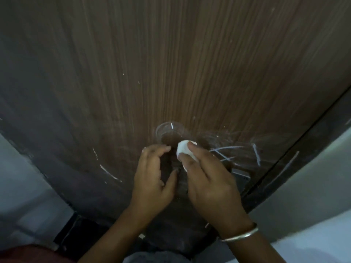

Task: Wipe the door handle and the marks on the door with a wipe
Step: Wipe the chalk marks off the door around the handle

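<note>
A brown wood-grain door (171,63) fills the view. White marks (228,150) streak it right of centre, and more white marks (108,171) lie to the left. My right hand (210,179) pinches a small white wipe (183,150) and presses it against the door. My left hand (153,175) curls around a dark door handle (169,166) that is mostly hidden between both hands. A faint ring-shaped mark (170,131) shows just above the handle.
The door's right edge meets a dark frame (296,158), with a pale wall (313,186) beyond it. Another pale wall (22,183) lies at the lower left. A metal bangle (241,235) circles my right wrist.
</note>
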